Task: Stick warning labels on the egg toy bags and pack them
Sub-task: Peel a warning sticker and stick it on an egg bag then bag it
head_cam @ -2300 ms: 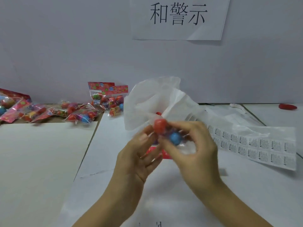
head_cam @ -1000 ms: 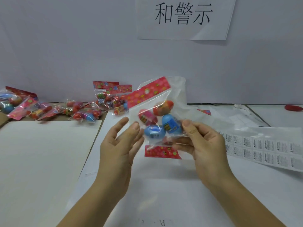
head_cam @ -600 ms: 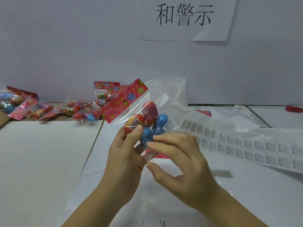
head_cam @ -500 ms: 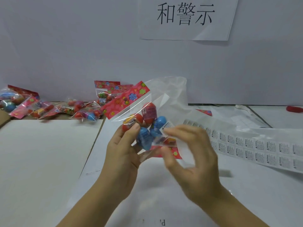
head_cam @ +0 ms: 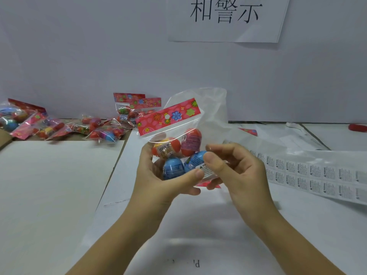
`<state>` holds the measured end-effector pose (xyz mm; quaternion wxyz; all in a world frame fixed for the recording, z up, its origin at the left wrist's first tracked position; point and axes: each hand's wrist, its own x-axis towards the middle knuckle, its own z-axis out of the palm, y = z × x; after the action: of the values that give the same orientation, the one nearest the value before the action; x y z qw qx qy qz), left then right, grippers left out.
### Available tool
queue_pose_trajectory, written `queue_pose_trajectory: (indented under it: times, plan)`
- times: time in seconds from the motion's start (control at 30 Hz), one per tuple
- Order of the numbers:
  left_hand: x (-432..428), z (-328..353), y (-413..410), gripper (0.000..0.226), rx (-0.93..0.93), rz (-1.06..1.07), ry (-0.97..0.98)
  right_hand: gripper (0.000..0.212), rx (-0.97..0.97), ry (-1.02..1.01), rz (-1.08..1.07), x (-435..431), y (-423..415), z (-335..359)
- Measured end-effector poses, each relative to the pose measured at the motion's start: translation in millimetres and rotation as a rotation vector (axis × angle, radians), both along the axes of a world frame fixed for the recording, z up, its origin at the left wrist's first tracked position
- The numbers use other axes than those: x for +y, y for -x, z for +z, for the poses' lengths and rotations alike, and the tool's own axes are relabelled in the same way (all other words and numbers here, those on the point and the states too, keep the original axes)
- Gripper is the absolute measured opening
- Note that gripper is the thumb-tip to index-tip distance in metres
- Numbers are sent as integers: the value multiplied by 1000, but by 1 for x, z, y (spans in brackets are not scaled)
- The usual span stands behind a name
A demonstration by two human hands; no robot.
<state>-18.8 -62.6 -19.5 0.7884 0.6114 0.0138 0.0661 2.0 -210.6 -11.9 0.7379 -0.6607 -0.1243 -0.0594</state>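
My left hand (head_cam: 158,179) grips a clear egg toy bag (head_cam: 174,147) from the left and below, held upright above the table. The bag has a red flowered header card (head_cam: 168,119) and holds red and blue eggs. A white warning label (head_cam: 206,171) lies on the bag's lower right. My left thumb touches its left edge. My right hand (head_cam: 236,171) holds the bag's right side, with its thumb pressing on the label. A sheet of warning labels (head_cam: 309,173) lies flat to the right.
Several more egg toy bags (head_cam: 99,132) lie along the back left of the table, two standing against the wall. A large clear plastic bag (head_cam: 212,108) stands behind the held one. A white board (head_cam: 55,185) covers the left; a red object (head_cam: 357,128) lies far right.
The bag has turned upright with its header card facing me. The label that my right fingers carried to the bag now sits on its lower right, under both thumbs.
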Motion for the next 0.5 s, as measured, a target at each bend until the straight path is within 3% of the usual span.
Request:
queue_pose_trajectory:
  times: [0.13, 0.33, 0.43, 0.5]
  plan:
    - [3, -1, -2, 90, 23, -4, 46, 18, -16, 4, -5, -1, -2, -1]
    - [4, 1, -4, 86, 41, 15, 108, 41, 118, 30, 86, -4, -4, 2]
    - [4, 1, -3, 80, 18, 64, 95, 31, 113, 189, 174, -4, -5, 1]
    - [4, 2, -4, 77, 24, 82, 115, 25, 77, 188, 228, -4, -3, 0]
